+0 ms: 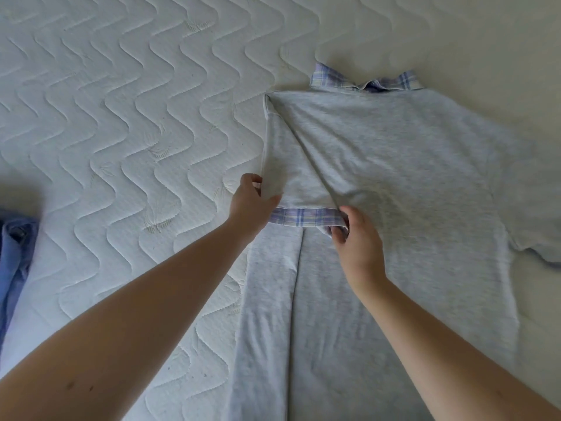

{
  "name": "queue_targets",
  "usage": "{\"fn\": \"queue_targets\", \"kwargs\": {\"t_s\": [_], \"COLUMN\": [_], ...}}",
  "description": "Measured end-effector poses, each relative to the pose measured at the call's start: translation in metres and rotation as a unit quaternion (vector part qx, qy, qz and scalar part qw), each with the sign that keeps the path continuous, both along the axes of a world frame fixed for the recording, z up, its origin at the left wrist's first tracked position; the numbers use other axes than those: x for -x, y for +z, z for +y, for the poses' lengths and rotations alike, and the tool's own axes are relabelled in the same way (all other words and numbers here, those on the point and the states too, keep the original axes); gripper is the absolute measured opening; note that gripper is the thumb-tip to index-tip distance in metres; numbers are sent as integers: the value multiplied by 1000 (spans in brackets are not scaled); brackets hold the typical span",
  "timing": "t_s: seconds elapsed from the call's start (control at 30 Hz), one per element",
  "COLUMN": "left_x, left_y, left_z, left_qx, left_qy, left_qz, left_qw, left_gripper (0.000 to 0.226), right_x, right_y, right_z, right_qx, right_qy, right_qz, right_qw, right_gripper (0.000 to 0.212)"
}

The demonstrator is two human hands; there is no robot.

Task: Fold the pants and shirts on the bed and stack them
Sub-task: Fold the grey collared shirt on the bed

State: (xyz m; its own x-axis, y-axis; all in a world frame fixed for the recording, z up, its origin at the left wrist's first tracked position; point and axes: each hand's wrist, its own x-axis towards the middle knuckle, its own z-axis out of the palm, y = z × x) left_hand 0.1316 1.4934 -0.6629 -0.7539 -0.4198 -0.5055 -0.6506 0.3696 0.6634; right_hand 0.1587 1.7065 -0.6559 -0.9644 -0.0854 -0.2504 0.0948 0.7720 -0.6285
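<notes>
A light grey shirt [403, 177] with a plaid collar [364, 79] lies back-up on the bed, collar at the far end. Its left sleeve [291, 165] is folded inward over the body, and the sleeve's plaid cuff [306, 217] runs across the shirt. My left hand [250, 202] pinches the left end of that cuff and the sleeve edge. My right hand [355, 238] pinches the cuff's right end, fingers curled under it. The right sleeve [534, 238] lies spread out to the right.
The white quilted mattress [121, 117] stretches to the left and beyond the shirt. A blue garment [15, 250] lies bunched at the left edge of the view.
</notes>
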Motion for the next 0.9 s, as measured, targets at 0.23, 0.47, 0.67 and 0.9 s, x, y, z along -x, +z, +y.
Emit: {"fn": "queue_targets", "kwargs": {"t_s": [0.23,0.47,0.67,0.9], "left_x": [-22,-29,-15,68], "left_y": [-3,-2,2,3], "left_z": [4,4,-6,-20], "left_qx": [80,132,260,132], "left_qy": [-51,-107,-195,-114], "left_qz": [57,31,110,98], "left_qw": [994,985,939,980], "left_gripper": [44,52,48,46], "right_x": [-7,-25,-2,29], "right_y": [-3,-6,-1,-13], "right_z": [21,26,-8,-41], "right_qx": [-125,-205,-125,-148], "right_qy": [141,112,182,255], "right_qz": [143,141,125,100], "right_qw": [972,962,967,950], "right_gripper": [63,52,53,58]}}
